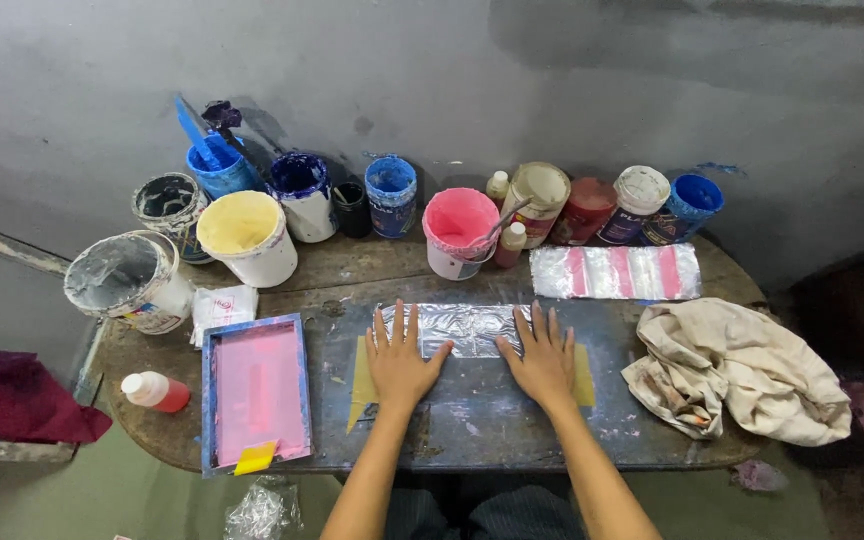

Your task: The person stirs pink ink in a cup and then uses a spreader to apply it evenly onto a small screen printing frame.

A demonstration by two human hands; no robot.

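Note:
My left hand [399,358] and my right hand [543,356] lie flat, fingers spread, on a clear plastic sheet [469,326] in the middle of the worktable. The sheet covers a grey panel [477,405] with yellow corners showing at either side. Both hands press down on the sheet and hold nothing. A blue-framed printing screen with a pink mesh [256,390] lies just left of my left hand, with a yellow scraper [254,459] at its near edge.
Several paint buckets and jars line the back of the wooden table [352,265]: a yellow one [249,236], a pink one [459,230], blue ones. A crumpled cream cloth [742,372] lies at right, a pink-striped plastic sheet [616,271] behind it, a small red bottle [156,390] at left.

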